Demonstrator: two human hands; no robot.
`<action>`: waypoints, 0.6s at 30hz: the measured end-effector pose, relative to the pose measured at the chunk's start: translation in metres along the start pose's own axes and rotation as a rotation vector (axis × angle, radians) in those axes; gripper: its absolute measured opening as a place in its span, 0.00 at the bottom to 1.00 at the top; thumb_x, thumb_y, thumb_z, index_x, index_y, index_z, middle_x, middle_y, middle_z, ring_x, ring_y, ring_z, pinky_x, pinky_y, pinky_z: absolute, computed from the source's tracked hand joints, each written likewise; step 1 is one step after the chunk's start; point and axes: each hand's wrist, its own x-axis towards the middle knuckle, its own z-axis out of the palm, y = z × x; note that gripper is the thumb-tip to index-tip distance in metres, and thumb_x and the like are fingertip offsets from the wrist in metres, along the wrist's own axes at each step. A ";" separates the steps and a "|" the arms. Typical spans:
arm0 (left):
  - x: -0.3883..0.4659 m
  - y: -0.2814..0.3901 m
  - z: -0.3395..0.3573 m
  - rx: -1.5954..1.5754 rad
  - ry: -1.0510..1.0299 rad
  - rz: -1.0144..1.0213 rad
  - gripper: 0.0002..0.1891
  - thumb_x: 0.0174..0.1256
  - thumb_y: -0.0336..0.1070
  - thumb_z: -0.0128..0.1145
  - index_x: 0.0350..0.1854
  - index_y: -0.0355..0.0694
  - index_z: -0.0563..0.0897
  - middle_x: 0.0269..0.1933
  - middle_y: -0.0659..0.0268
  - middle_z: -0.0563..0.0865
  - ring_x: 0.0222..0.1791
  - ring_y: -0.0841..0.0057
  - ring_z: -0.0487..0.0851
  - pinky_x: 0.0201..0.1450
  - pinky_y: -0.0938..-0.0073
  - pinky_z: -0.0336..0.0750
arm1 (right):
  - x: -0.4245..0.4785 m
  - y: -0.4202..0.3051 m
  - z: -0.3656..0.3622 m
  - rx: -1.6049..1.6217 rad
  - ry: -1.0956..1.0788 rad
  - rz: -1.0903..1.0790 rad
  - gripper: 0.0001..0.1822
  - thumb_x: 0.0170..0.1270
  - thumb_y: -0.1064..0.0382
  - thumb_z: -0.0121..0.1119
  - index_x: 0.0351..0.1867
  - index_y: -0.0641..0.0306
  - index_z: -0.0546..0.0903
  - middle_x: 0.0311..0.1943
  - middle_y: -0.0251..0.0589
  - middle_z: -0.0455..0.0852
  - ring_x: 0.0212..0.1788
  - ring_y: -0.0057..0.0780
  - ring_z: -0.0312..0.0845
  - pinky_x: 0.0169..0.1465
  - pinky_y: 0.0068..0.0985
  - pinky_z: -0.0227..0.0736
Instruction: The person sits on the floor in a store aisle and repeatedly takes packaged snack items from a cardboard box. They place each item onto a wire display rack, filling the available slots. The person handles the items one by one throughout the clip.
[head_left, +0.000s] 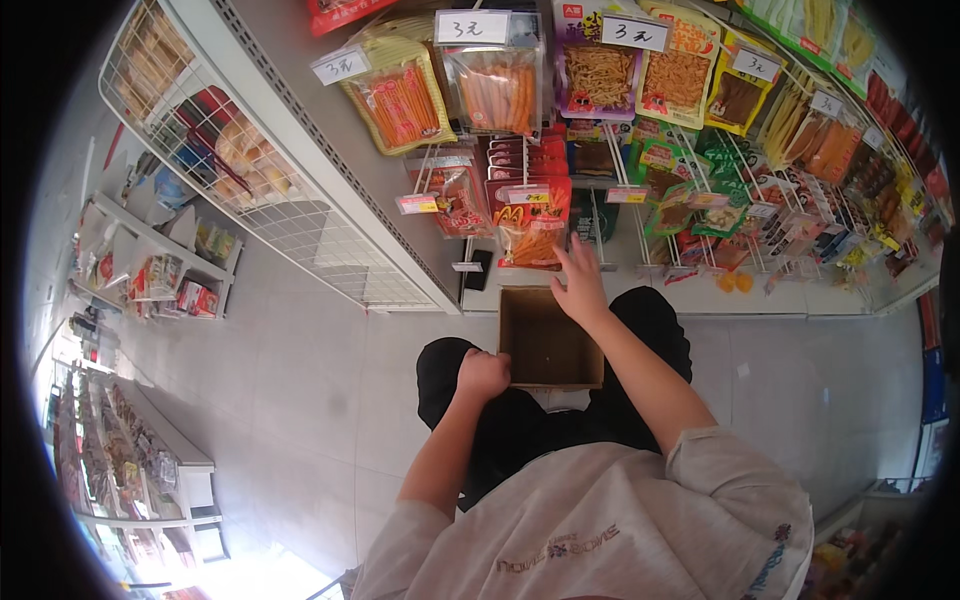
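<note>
An open cardboard box (551, 352) stands between my knees, its brown inside and bottom showing. My left hand (484, 373) is closed at the box's left edge, fingers curled over it. Above the box's right side, my right hand (581, 285) reaches toward the shelf with its fingers apart and nothing in them. Its fingertips are by the right edge of a red snack packet (531, 232) hanging from a display hook; whether they touch it I cannot tell. To the left of that packet hang other red snack packets (454, 199).
Several more bagged snacks (600, 79) hang above, with handwritten price tags (634, 31). A black phone (478, 270) lies on the white bottom shelf (742, 304). A wire rack (300, 232) stands left, beyond the upright (337, 180). Grey floor tiles (300, 375) stretch around me.
</note>
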 end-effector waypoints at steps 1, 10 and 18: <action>0.001 -0.001 0.001 0.003 -0.014 -0.004 0.08 0.61 0.39 0.54 0.31 0.47 0.86 0.29 0.56 0.89 0.36 0.58 0.88 0.51 0.56 0.76 | -0.019 0.002 -0.004 0.078 0.048 0.037 0.34 0.60 0.63 0.68 0.70 0.56 0.72 0.77 0.57 0.61 0.76 0.63 0.56 0.75 0.57 0.54; 0.015 0.008 0.024 0.010 -0.002 -0.078 0.11 0.64 0.37 0.52 0.45 0.48 0.86 0.32 0.55 0.90 0.37 0.58 0.89 0.50 0.54 0.75 | -0.180 0.021 -0.010 0.133 0.123 0.535 0.39 0.56 0.59 0.72 0.69 0.65 0.69 0.68 0.57 0.69 0.70 0.56 0.65 0.72 0.47 0.59; 0.046 0.030 0.046 -0.084 -0.078 -0.137 0.19 0.66 0.37 0.51 0.59 0.45 0.82 0.37 0.50 0.90 0.40 0.50 0.89 0.48 0.49 0.81 | -0.217 0.027 -0.002 0.973 -0.301 1.682 0.44 0.62 0.34 0.65 0.73 0.56 0.67 0.63 0.47 0.76 0.62 0.46 0.75 0.60 0.43 0.72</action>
